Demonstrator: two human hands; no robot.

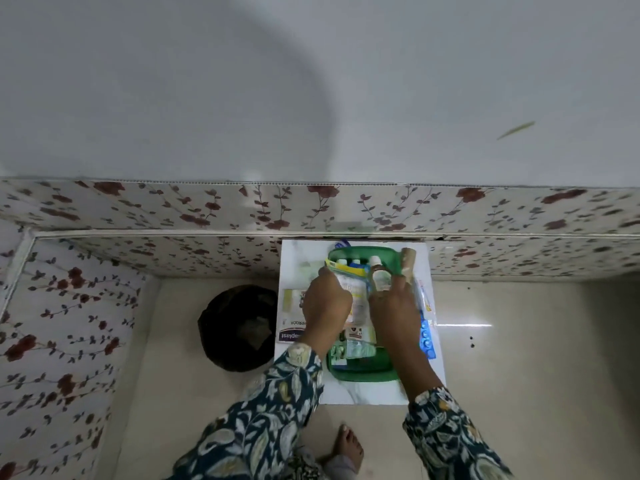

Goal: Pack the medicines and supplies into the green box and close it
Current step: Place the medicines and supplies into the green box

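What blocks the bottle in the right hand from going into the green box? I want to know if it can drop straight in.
Nothing visible does: the right hand holds the bottle over the open green box.

Plain grey-white upper wall [311, 81], floral-print panelling [138, 202] below, wrapping round left corner. Glossy cream tiled floor [519, 375] with light glare at right. White marble-look slab [346, 393] on floor against wall. Black bin [232, 327] just left of slab.
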